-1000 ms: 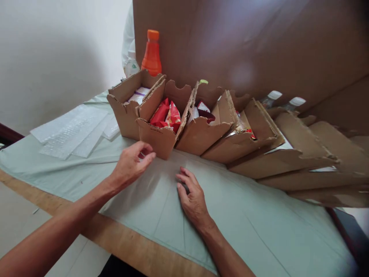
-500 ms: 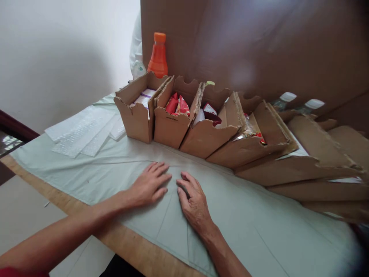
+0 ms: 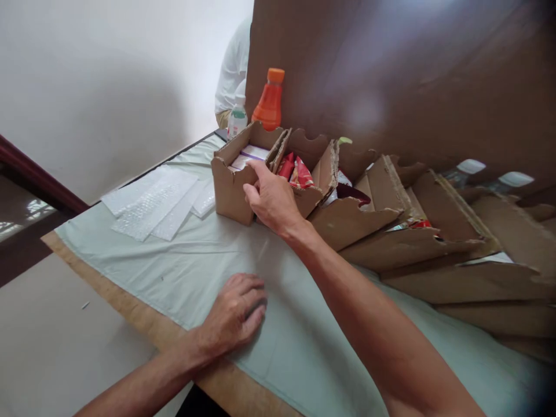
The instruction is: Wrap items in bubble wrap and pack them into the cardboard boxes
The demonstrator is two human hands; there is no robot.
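My left hand (image 3: 238,307) rests on the pale green cloth (image 3: 208,255), fingers loosely bent and nothing seen in it. My right hand (image 3: 273,194) is over the front of the leftmost cardboard box (image 3: 232,194), its index finger stretched toward the box's rim and its thumb apart, holding nothing visible. White packs with purple edges (image 3: 254,153) lie inside that box. Just right of it, a second box (image 3: 310,200) holds red snack bags (image 3: 302,174), partly behind my right hand.
Further cardboard boxes (image 3: 360,220) run to the right, some with packets. Bubble-wrap sheets (image 3: 152,202) lie at the left. An orange bottle (image 3: 269,104) and a clear bottle (image 3: 237,119) stand behind the boxes. A person's white sleeve (image 3: 234,63) shows beside the tall cardboard panel (image 3: 369,69).
My right hand has moved up and left from the cloth to the leftmost box. My left hand's fingers are more bent. The view has shifted, so the boxes appear further right and lower.
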